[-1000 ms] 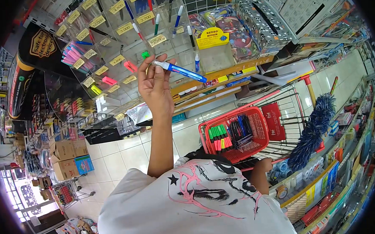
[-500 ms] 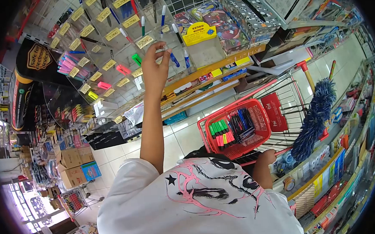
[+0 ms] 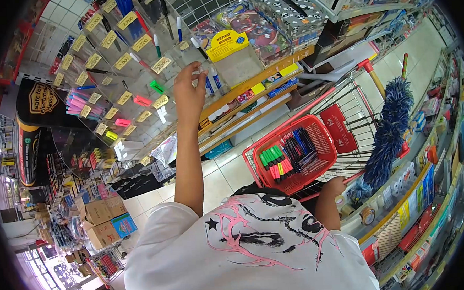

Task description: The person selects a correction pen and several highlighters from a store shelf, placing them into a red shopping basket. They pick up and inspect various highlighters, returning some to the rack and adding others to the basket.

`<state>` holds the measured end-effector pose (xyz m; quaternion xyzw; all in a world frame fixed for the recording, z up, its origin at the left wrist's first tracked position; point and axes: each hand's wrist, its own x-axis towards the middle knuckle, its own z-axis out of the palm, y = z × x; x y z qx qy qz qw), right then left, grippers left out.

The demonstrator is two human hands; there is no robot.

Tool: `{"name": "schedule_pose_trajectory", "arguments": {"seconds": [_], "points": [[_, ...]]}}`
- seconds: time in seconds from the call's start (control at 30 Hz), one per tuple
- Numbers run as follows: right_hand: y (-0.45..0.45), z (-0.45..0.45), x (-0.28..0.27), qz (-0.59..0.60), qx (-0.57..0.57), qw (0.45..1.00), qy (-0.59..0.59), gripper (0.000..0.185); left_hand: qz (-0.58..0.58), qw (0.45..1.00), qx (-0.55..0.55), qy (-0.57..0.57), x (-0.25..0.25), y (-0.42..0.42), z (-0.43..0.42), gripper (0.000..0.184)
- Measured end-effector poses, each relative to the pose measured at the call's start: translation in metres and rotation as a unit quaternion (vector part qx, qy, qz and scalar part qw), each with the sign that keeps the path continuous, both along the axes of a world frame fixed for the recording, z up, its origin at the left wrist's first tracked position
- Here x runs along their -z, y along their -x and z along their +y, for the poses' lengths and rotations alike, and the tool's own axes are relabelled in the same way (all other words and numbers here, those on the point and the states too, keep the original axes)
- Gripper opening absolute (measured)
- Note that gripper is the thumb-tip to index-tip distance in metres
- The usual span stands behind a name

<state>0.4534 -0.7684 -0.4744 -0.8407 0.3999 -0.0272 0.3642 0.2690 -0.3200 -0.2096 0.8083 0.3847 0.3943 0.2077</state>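
Note:
My left hand [image 3: 190, 92] reaches to the front of the pen display, its thumb and fingers pinched at the clear top of a blue-and-white correction pen [image 3: 209, 87]. A second blue-and-white pen [image 3: 216, 78] stands right beside it. Just to the right is the yellow-labelled Kenko correction pen box [image 3: 230, 46]. My right hand [image 3: 333, 188] is closed around the near edge of the shopping cart [image 3: 363, 104]. Inside the cart sits a red basket [image 3: 325, 164] holding green and pink highlighters [image 3: 272, 157] and several dark pens [image 3: 299, 149].
The clear pen rack [image 3: 133, 71] carries price tags, pens and highlighters. A blue fluffy duster [image 3: 390, 131] stands at the cart's right end. Stocked shelves [image 3: 403, 215] run along the right. Cardboard boxes [image 3: 104, 222] are stacked on the floor at left.
The view has shifted, so the rack appears further left and lower. My left hand has lowered the pen, which now stands more upright and closer to the neighbouring pen. My right hand stays on the cart.

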Motion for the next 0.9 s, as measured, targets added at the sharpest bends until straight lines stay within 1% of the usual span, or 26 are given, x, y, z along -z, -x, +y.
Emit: {"name": "schedule_pose_trajectory", "arguments": {"seconds": [0.13,0.23,0.3,0.43,0.5,0.6,0.73,0.8,0.9], "points": [[-0.003,-0.007,0.014,0.009,0.003,1.000,0.001,0.048,-0.019,0.999,-0.006,0.032,0.001,0.002,0.003,0.024],[-0.004,-0.010,0.019,0.003,-0.004,1.000,-0.003,0.048,0.004,0.999,-0.018,0.043,0.001,0.005,0.006,0.025],[-0.003,-0.007,0.013,0.006,0.000,1.000,-0.004,0.048,0.008,1.000,-0.017,0.003,0.002,0.005,0.007,0.023],[-0.003,-0.006,0.012,0.001,0.001,1.000,-0.004,0.049,0.015,1.000,-0.020,-0.017,0.005,0.005,0.002,0.019],[0.001,0.000,0.000,-0.018,-0.026,1.000,0.001,0.046,0.060,0.993,0.034,-0.098,0.012,0.007,0.005,0.016],[0.001,0.001,0.000,-0.016,-0.015,1.000,0.018,0.045,0.064,0.995,0.033,-0.067,0.018,0.006,0.001,0.017],[0.001,0.003,-0.003,-0.016,-0.009,0.999,0.033,0.045,0.051,0.996,0.014,-0.068,0.020,-0.001,-0.003,0.017],[0.000,0.001,-0.002,0.012,-0.005,1.000,0.013,0.049,0.049,0.994,-0.016,-0.100,0.025,-0.005,-0.002,0.016],[0.001,0.004,-0.008,0.006,-0.012,0.999,0.033,0.049,0.036,0.995,-0.023,-0.092,0.025,-0.008,-0.004,0.014]]}}
